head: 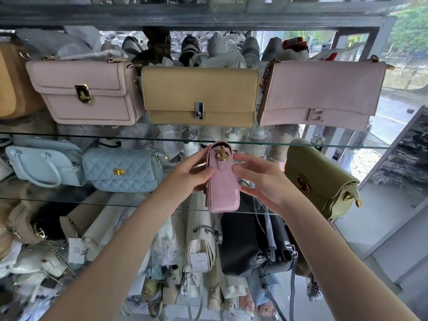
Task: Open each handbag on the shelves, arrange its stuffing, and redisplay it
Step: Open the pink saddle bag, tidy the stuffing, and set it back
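I have the pink bag turned end-on and gripped between both hands. My left hand wraps its left side with the thumb on the near face, and my right hand clasps its right side. The bag is at the front edge of the middle shelf, between the quilted bag and the olive bag.

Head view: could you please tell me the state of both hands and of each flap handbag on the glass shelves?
small pink handbag: flap down, held end-on between both hands.
left hand: grips its left side.
right hand: grips its right side.
pale pink handbag: upright, turn lock fastened.
tan handbag: upright, clasp fastened.
pink suede handbag: upright, flap down.
blue quilted handbag: upright, flap shut.
olive handbag: flap shut, turned at an angle.
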